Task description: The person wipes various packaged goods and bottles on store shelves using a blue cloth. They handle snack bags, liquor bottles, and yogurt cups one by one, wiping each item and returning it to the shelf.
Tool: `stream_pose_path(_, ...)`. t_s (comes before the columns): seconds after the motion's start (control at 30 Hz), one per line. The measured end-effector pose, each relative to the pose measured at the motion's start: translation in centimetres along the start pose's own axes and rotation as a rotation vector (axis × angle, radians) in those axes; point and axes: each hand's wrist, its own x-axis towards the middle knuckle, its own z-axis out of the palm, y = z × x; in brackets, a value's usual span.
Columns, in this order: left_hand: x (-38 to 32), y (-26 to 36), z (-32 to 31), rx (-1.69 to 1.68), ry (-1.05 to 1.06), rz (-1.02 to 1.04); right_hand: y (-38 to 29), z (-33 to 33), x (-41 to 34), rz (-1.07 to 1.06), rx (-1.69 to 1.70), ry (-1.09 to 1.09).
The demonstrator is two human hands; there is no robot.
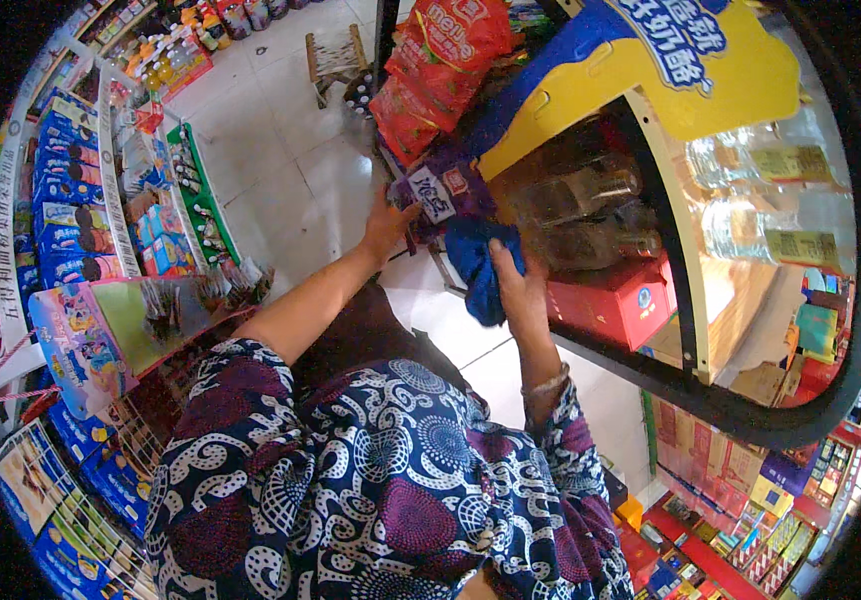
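Observation:
My left hand (387, 229) grips the near left corner of a purple snack bag (449, 191), its thumb lying over the edge. The bag bears white and red printed patches. In my right hand (524, 281) is a bunched dark blue cloth (479, 274), which hangs down beside and just below the bag. Right behind the purple bag, several red snack bags (438, 67) are stacked on the rack. Part of the purple bag's near edge is hidden by the cloth.
To the right stands a black-framed display shelf (670, 255) with clear bottles (580, 191) and a red box (610, 300) inside. Shelves of blue snack boxes (70, 217) line the left side. A small folding stool (336, 56) stands on the tiled floor (265, 165).

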Motion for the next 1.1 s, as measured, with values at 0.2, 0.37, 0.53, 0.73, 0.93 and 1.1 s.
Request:
stream_pose_path(0.2, -1.7, 0.4, 0.8, -0.123, 0.000, -0.225, 2.4, 2.4, 4.3, -0.803, -0.675, 0.017)
stream_pose_path(0.37, -2.4, 1.1, 2.2, -0.230, -0.084, -0.197, 7.9, 3.2, 4.3, -0.689, -0.838, -0.032)
stream_pose_path(0.53, -3.1, -0.2, 2.3, -0.208, -0.138, -0.263, 10.3, 2.3, 0.0, -0.605, -0.771, -0.170)
stream_pose_path(0.73, -4.1, -2.7, 1.8, -0.168, -0.094, -0.314, 8.0, -0.3, -3.1, 0.296, -0.053, -0.349)
stream_pose_path(0.93, -6.0, -6.9, 1.7, -0.681, -0.429, -0.968, 7.5, 1.0, -2.5, -0.163, -0.194, -0.012)
stream_pose_path(1.1, -9.7, -2.2, 4.1, -0.696, -0.531, -0.592, 8.3, 1.1, -2.0, 0.036, -0.107, -0.295)
